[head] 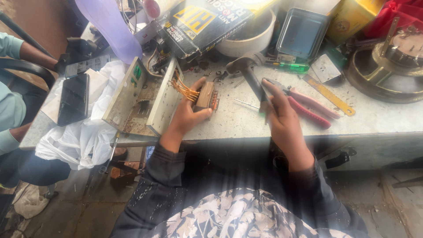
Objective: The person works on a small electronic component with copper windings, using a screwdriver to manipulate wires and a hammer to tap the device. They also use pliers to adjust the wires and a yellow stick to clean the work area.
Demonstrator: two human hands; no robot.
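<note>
My left hand (187, 115) grips a small brown transformer (206, 95) with orange wires (184, 89) fanning out toward an open metal chassis (139, 99). The transformer rests on the workbench (379, 119) edge. My right hand (284, 121) is closed around the dark handle of a hammer (247, 70), whose head points up and left, a little right of the transformer. Red-handled pliers (308, 105) lie just right of my right hand.
A black phone (73, 98) and white plastic bag (83, 136) lie at left, where another person's arm (26, 50) reaches in. A white bowl (251, 35), cardboard boxes, metal tin (302, 33), yellow ruler (330, 94) and round metal speaker frame (387, 70) crowd the back.
</note>
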